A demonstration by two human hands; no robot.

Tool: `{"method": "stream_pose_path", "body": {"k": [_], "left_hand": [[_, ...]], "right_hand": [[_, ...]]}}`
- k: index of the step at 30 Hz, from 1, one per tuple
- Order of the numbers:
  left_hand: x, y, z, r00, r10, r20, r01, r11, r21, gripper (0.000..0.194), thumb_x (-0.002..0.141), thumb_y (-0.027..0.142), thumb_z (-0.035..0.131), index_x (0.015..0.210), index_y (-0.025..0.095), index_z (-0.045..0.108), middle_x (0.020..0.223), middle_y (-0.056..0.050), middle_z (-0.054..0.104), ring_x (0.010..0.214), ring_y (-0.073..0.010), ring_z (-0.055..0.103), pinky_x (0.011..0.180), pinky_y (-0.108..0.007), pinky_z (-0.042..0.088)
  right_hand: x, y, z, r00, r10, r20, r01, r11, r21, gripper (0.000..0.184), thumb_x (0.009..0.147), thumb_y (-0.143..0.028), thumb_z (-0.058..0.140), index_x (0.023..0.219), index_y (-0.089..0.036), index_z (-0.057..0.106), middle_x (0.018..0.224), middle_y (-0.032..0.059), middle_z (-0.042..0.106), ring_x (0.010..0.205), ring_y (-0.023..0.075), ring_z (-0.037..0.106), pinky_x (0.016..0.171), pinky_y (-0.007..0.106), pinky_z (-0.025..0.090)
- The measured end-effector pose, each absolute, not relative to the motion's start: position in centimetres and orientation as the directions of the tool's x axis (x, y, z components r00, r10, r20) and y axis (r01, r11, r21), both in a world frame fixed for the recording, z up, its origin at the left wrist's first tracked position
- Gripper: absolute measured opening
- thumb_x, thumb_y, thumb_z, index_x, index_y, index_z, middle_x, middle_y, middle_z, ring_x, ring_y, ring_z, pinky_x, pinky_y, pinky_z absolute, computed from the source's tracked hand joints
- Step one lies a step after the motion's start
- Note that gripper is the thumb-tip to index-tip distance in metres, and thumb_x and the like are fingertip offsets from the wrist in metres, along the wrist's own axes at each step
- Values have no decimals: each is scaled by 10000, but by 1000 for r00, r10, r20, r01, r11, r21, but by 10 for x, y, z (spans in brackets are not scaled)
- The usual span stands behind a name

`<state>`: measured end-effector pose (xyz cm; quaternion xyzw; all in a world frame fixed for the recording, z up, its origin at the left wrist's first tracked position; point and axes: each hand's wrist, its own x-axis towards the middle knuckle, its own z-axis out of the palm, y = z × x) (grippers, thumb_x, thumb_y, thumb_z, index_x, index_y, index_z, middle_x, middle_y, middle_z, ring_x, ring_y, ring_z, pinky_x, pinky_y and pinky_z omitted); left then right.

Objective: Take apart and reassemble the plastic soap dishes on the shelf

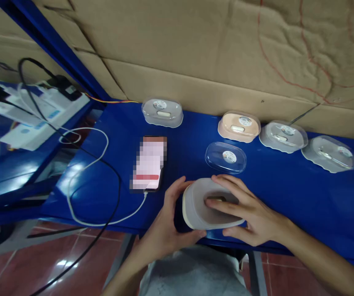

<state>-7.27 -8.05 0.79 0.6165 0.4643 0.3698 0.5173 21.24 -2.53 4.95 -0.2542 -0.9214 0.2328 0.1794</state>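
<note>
Pale grey oval tub (200, 205) is btwn both hands, tilted w/ its broad face up twd the head cam. L hand (175, 218) grips its left end, thumb at lower edge, fingers curved round the upper side. R hand (246, 211) has fingers spread over the right part: one at top rim, one reaching onto the middle by a small dark patch, thumb near the bottom edge; can't quite tell if that patch is a slot or a fitting.

Just beyond the R fingertips: clear lid (217, 158) w/ round label, flat on the blue table (189, 144). Up-left of L fingers: phone (149, 164), screen lit, white cable (136, 211) plugged in. Farther past the fingers, along the cardboard (177, 78): grey box (167, 120), peach box (238, 133), then two more grey boxes (278, 144) to the right, all w/ clear covers. Power strip (46, 117) far left of L fingers, black cable (118, 181) nearby
</note>
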Motion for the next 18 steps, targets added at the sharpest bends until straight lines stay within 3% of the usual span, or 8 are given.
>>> {"method": "stream_pose_path", "body": {"k": [3, 7, 9, 14, 18], "left_hand": [[-76, -82, 11, 313, 950, 6, 381, -132, 915, 1129, 823, 399, 891, 1671, 395, 146, 1673, -152, 440, 1523, -403, 487, 1210, -665, 448], [-86, -88, 16, 444, 895, 35, 649, -348, 677, 992, 849, 329, 846, 1649, 321, 259, 1584, -122, 572, 1536, -399, 461, 1305, -739, 163], [-93, -94, 14, 483, 875, 8, 708, -396, 585, 937, 886, 336, 815, 1651, 283, 277, 1582, -116, 587, 1552, -379, 440, 1317, -712, 103], [-101, -105, 8, 530, 847, 50, 742, -491, 456, 908, 944, 303, 749, 1696, 210, 250, 1643, -140, 529, 1557, -345, 434, 1339, -646, 108], [-92, -105, 11, 561, 824, 83, 698, -524, 488, 854, 984, 219, 682, 1711, 213, 234, 1681, -140, 471, 1572, -311, 419, 1341, -621, 218]], "right_hand": [[219, -20, 48, -772, 592, 229, 431, 754, -496, 651, 999, -457, 666, 1601, -299, 478, 1795, 90, 200, 1604, 389, 282, 1246, 622, 397], [220, -13, 40, -701, 679, 219, 558, 713, -424, 603, 970, -395, 707, 1535, -269, 539, 1741, 117, 353, 1579, 375, 354, 1226, 585, 428], [216, -11, 35, -689, 696, 200, 597, 702, -388, 579, 980, -433, 694, 1511, -252, 550, 1710, 133, 413, 1569, 365, 384, 1235, 594, 405], [210, -4, 31, -699, 706, 113, 663, 699, -267, 701, 1017, -588, 624, 1622, -288, 432, 1741, 123, 379, 1624, 369, 313, 1297, 660, 242], [219, 0, 32, -666, 741, 88, 696, 659, -286, 834, 980, -696, 615, 1675, -332, 335, 1803, 117, 220, 1667, 394, 184, 1308, 690, 169]]}}
